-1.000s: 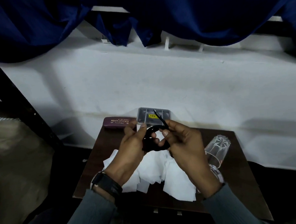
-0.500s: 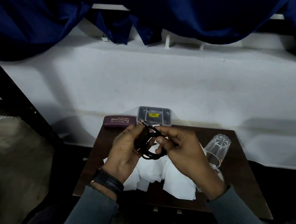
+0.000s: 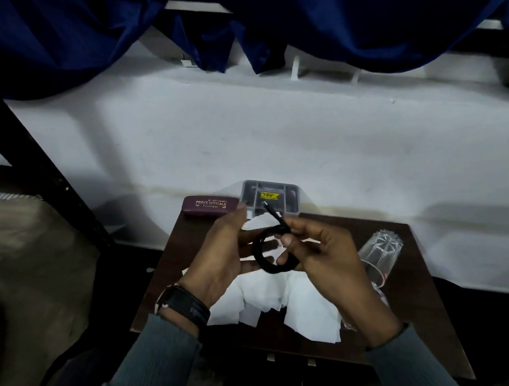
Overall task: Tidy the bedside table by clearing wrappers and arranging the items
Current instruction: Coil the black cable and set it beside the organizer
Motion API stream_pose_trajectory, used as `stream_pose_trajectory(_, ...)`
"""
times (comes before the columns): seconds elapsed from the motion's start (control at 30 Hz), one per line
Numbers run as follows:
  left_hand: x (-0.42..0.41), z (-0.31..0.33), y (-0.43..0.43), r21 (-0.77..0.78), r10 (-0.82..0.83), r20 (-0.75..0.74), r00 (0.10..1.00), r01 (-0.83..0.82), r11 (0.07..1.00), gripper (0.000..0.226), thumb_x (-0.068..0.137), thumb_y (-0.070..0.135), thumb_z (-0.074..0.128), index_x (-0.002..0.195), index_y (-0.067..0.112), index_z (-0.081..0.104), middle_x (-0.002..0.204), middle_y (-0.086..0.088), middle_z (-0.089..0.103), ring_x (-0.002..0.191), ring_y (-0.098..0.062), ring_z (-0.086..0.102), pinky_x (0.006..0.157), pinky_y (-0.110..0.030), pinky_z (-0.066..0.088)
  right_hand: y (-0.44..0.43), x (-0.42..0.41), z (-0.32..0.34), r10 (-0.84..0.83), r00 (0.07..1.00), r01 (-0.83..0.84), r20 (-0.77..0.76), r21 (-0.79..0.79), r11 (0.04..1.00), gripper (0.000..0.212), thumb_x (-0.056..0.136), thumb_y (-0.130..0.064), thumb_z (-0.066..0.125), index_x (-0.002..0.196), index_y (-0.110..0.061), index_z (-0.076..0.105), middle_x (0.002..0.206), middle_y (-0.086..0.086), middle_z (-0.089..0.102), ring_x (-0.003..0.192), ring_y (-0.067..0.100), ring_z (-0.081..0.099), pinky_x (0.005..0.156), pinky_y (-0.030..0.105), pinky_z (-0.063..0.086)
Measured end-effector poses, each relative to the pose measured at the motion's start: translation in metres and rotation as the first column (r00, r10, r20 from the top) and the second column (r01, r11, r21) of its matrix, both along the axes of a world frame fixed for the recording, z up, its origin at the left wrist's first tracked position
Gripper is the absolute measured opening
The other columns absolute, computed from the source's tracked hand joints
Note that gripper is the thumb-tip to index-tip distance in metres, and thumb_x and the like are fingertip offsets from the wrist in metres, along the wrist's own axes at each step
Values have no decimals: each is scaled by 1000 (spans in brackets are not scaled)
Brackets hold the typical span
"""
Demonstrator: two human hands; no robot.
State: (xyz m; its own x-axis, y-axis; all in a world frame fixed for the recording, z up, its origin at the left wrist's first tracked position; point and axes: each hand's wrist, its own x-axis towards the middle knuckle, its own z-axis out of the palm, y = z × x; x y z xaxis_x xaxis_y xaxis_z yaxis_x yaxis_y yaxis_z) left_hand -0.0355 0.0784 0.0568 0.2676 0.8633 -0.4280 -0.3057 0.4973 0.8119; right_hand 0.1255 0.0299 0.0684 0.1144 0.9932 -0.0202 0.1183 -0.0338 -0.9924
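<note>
A black cable [image 3: 260, 263], wound into a small round coil, is held above the middle of a dark wooden worktop [image 3: 414, 317] at the centre of the frame. The right hand [image 3: 327, 257] pinches it just below the thin plug end, which sticks up and away; the left hand [image 3: 221, 255] has its fingers [image 3: 267, 246] curled behind and through the loop, holding it. A black band [image 3: 186, 306] wraps the left wrist, and both arms wear ribbed grey sleeves.

Under the hands lie crumpled white tissues [image 3: 307, 312], reaching toward the worktop's near edge. At the back edge, against a white wall [image 3: 243, 133], sit a maroon glasses case [image 3: 209, 207] and a grey plastic divided tray [image 3: 296, 203] with a yellow sticker. A clear cut-glass tumbler [image 3: 377, 250] lies on its side toward the right edge. Bare wood shows along the right side and near right corner. A blue curtain [image 3: 355, 20] hangs across the top.
</note>
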Motion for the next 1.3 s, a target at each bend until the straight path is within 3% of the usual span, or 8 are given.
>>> stream_pose_trajectory(0.13, 4, -3, -5, 190, -41, -36, 999, 47, 981, 57, 84, 17, 82, 133, 23, 54, 109, -8, 81, 94, -22, 80, 71, -36, 63, 4, 6, 6, -74, 995, 77, -71, 32, 997, 28, 94, -1, 69, 95, -28, 79, 78, -2, 79, 57, 8, 72, 52, 16, 53)
stream_pose_trajectory(0.27, 6, -3, -6, 316, 22, -77, 997, 3, 949, 61, 89, -9, 73, 136, 22, 50, 103, -12, 82, 89, -20, 80, 69, -34, 63, 7, 10, 7, -82, 984, 83, -156, 0, 997, 20, 95, -10, 72, 95, -29, 78, 86, -2, 80, 68, 12, 77, 57, 22, 58)
stream_pose_trajectory(0.43, 3, 1, -8, 344, -51, -162, 985, 105, 933, 63, 92, -2, 73, 141, 26, 46, 104, -10, 82, 86, -24, 80, 71, -37, 65, 9, 27, 3, -105, 892, 47, 439, 142, 989, 51, 91, -59, 62, 139, -45, 55, 136, -23, 46, 104, -13, 61, 86, 5, 48)
stream_pose_trajectory(0.57, 4, 0, -8, 361, -44, -191, 981, 111, 926, 63, 94, 0, 72, 143, 28, 45, 105, -7, 82, 86, -23, 80, 70, -37, 64, 11, 35, 10, 180, 913, -211, 365, 46, 976, 39, 97, -38, 67, 130, -57, 56, 116, -28, 71, 106, -8, 67, 87, 7, 49)
stream_pose_trajectory(0.73, 4, -7, -4, 371, -34, -191, 981, 104, 923, 56, 98, -4, 64, 142, 25, 46, 97, -2, 81, 75, -19, 77, 64, -30, 60, 9, 40, 5, 160, 924, -170, 348, -3, 986, 60, 86, -31, 82, 141, -40, 59, 101, -16, 74, 98, 4, 71, 86, 24, 58)
stream_pose_trajectory(1.0, 34, -21, 0, 128, -14, -27, 1000, 18, 992, 51, 98, 13, 61, 144, 21, 42, 63, -2, 56, 42, -10, 38, 45, -23, 35, -8, 27, -16, 160, 850, -167, 501, -31, 985, 22, 93, -32, 60, 114, -34, 67, 88, -10, 72, 71, 9, 71, 74, 33, 57)
stream_pose_trajectory(1.17, 46, -29, -1, 245, 60, -258, 964, 6, 969, 29, 109, 34, 49, 136, 34, 39, 61, 8, 59, 52, -8, 54, 50, -26, 47, -8, 25, -21, 249, 860, -233, 446, -90, 968, 23, 95, -29, 49, 113, -28, 64, 91, 0, 73, 73, 17, 75, 78, 45, 60)
stream_pose_trajectory(1.3, 49, -26, 5, 207, 43, -129, 991, -15, 978, 27, 107, 34, 52, 132, 30, 43, 63, 8, 69, 56, -10, 65, 57, -24, 57, -1, 40, -23, 164, 955, -143, 245, -101, 984, 27, 102, -10, 56, 111, -28, 75, 94, 2, 79, 80, 17, 78, 80, 38, 64)
